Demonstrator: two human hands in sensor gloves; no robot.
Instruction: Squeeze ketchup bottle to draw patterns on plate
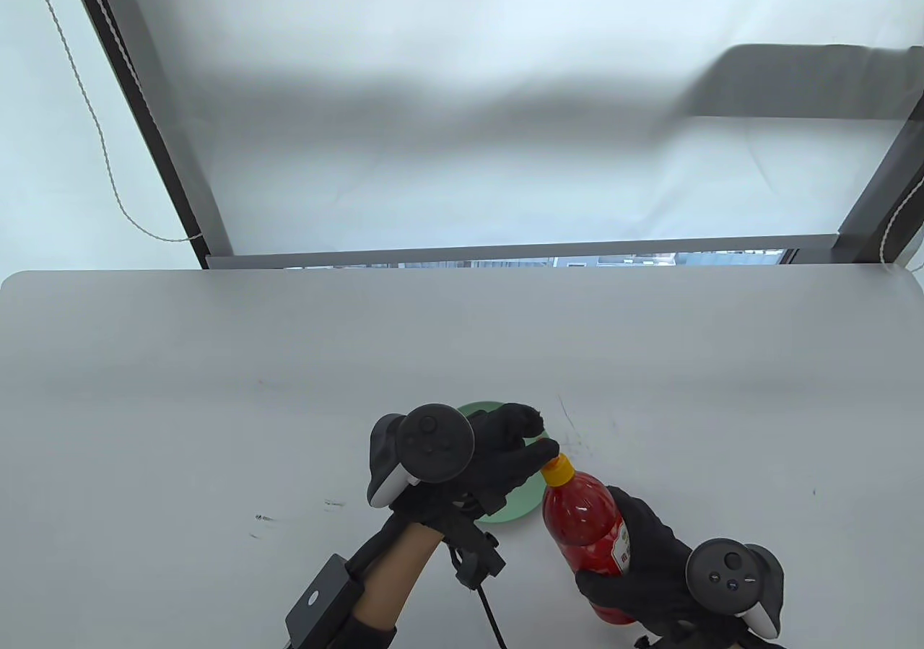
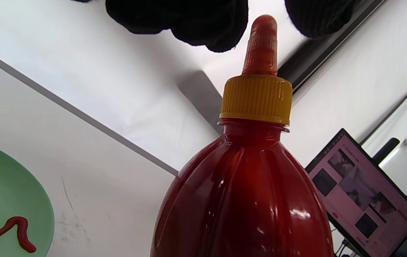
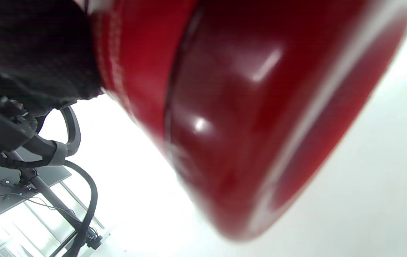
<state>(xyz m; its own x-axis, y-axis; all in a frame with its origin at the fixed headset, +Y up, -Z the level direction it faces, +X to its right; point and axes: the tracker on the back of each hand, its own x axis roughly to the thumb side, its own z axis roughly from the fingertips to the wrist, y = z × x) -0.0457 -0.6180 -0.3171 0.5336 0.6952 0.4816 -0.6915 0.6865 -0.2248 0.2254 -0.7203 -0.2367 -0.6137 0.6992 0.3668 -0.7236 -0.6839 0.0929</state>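
The red ketchup bottle [image 1: 586, 533] with a yellow cap [image 1: 559, 470] stands tilted just right of the green plate [image 1: 516, 512]. My right hand [image 1: 650, 562] grips the bottle's body from the right; its glove shows in the right wrist view [image 3: 28, 53] against the bottle [image 3: 242, 117]. My left hand [image 1: 541, 436] hovers over the plate with its fingers at the bottle's top. In the left wrist view the red nozzle [image 2: 262, 46] rises between my fingertips [image 2: 207, 25], with a gap on both sides. The plate [image 2: 10, 192] carries a ketchup squiggle [image 2: 14, 232].
The grey table [image 1: 289, 389] has faint scuff marks right of the plate. A window frame [image 1: 505, 252] runs along its far edge. A monitor [image 2: 364, 196] stands to the right beyond the bottle. A cable [image 1: 491, 613] trails from my left wrist.
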